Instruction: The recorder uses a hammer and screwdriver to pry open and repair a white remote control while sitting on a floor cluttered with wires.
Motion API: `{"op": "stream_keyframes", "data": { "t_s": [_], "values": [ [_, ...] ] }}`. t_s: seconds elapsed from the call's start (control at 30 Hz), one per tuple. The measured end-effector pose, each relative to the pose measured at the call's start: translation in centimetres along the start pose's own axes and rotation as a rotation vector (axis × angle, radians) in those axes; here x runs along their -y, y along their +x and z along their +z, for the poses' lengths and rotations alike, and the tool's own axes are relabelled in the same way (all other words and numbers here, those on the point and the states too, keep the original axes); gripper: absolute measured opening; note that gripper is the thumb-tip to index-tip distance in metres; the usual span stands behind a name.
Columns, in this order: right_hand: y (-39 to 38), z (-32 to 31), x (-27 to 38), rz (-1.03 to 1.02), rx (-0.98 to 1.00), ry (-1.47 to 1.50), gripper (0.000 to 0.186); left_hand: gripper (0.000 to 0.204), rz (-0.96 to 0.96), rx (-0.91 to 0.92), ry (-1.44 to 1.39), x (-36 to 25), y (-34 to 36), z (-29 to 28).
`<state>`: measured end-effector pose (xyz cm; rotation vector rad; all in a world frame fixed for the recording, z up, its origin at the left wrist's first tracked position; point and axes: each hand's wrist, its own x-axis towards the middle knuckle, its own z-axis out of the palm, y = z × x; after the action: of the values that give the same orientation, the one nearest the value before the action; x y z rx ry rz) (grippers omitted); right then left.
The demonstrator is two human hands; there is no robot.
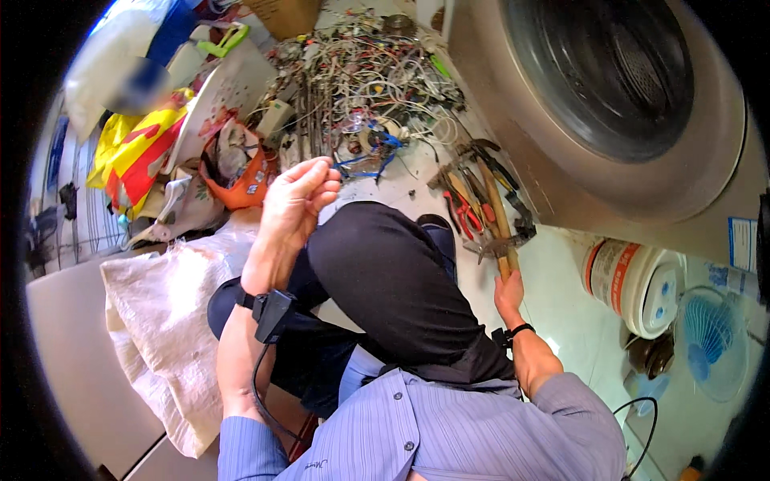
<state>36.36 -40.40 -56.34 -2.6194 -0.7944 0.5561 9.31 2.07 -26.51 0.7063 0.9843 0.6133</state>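
I sit on the floor with my knee [385,264] in black trousers raised between my arms. My left hand [295,200] is lifted above the knee, fingers curled loosely together, and I cannot tell if it pinches anything. My right hand [508,293] rests low on the floor and grips the lower end of a long wooden handle [496,210]. That handle lies among hand tools [473,200], including red-handled pliers [460,215]. Beyond the knee spreads a big tangle of wires and cables [361,80].
A washing machine with a round door [609,72] stands at the right. A white bucket with an orange band [634,280] and a small blue fan [710,337] sit below it. White sacks [160,321], an orange bag [241,172] and yellow-red bags [136,152] lie at the left.
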Motion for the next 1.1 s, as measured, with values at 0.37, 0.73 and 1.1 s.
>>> {"op": "stream_keyframes", "data": {
  "t_s": [0.37, 0.73, 1.1],
  "values": [
    [4.6, -2.3, 2.9, -0.274, 0.451, -0.181, 0.042, 0.039, -0.078, 0.191, -0.216, -0.9, -1.3, 1.4],
    [6.8, -23.8, 37.6, -0.758, 0.155, 0.490, 0.020, 0.034, -0.043, 0.283, -0.202, -1.4, -3.7, 1.8],
    [1.1, -19.7, 42.0, -0.592, 0.570, 0.910, 0.025, 0.026, -0.024, 0.329, -0.318, -0.9, -5.6, 2.0]
  ]
}}
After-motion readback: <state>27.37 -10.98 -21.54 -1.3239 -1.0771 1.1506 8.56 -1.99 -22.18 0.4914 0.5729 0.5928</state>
